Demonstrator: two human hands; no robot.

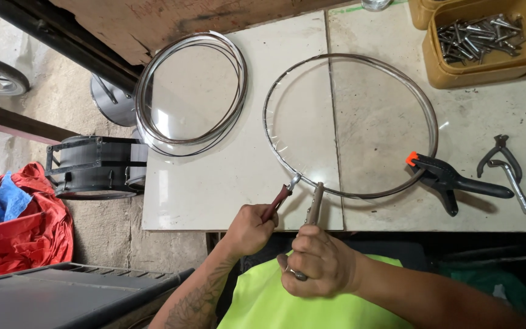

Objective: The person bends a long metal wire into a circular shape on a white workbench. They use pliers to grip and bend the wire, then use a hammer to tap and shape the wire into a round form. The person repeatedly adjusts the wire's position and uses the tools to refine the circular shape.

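Gripping a red-handled tool (281,198), the left hand (249,229) is closed; pliers (314,206) are clenched by the right hand (318,261), pinching the hoop (349,125) at 6 o'clock, clamp (452,181) steadying it at 4 o'clock.
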